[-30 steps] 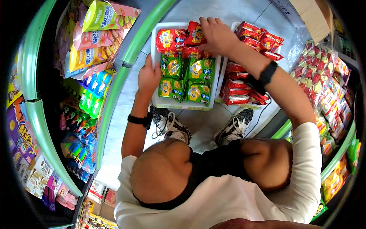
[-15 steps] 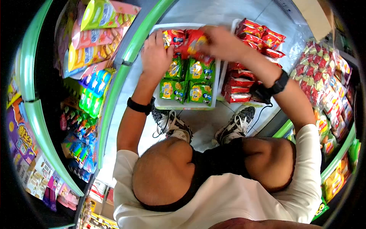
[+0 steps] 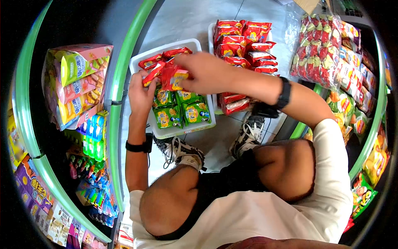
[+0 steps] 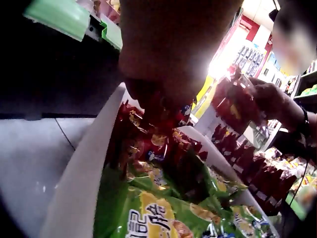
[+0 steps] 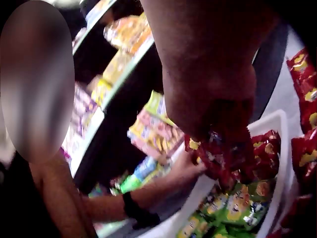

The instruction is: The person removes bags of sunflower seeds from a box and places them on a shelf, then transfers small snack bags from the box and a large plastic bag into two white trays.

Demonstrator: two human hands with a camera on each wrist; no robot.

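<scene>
In the head view my right hand (image 3: pixel 203 74) grips a red snack packet (image 3: pixel 171 78) by its side, over the white basket (image 3: pixel 182 132). My left hand (image 3: pixel 141 95) is at the basket's left wall, its thumb and fingers pinching another red packet (image 3: pixel 152 74) tilted up beside the first. Behind them, more red packets (image 3: pixel 177 52) lie at the basket's far end. Green packets (image 3: pixel 168 117) fill its near part. The left wrist view shows the right hand's packet (image 4: pixel 235 101) raised above the basket's right wall.
A second white basket (image 3: pixel 269 36), holding rows of red packets (image 3: pixel 231 45), stands to the right. Shelves with green edges (image 3: pixel 124 54) curve along both sides. A clear bag of red-and-cream packets (image 3: pixel 317 50) lies at the right. Both shoes (image 3: pixel 182 151) are just below the baskets.
The view has turned, so the baskets appear shifted left and the nearer one tilted. My right hand has brought its red packet leftward, near my left hand, which now pinches a packet too.
</scene>
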